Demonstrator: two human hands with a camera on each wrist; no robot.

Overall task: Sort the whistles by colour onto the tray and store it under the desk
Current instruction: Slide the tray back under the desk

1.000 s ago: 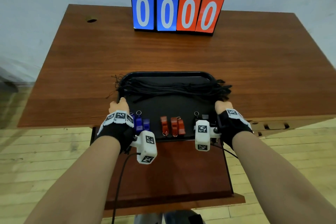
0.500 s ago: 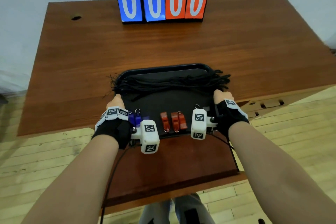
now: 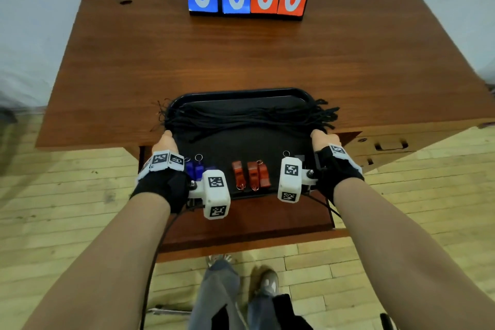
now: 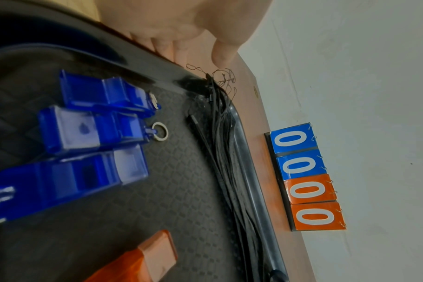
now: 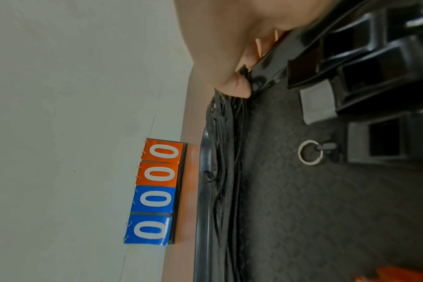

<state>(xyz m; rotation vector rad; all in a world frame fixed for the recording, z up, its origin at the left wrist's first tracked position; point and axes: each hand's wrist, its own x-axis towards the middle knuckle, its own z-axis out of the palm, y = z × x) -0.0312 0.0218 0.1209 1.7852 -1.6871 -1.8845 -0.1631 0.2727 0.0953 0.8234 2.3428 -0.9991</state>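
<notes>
Black tray (image 3: pixel 241 94) held level, long axis left-right.

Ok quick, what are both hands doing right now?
Left hand: grips the left edge of the black tray, thumb on the rim.
Right hand: grips the tray's right edge the same way.

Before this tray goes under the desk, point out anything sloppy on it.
The black cords are untidy: frayed ends spill over the tray's left and right rims onto the desk, near both thumbs. The blue whistles, red whistles and black whistles lie grouped by colour.
</notes>
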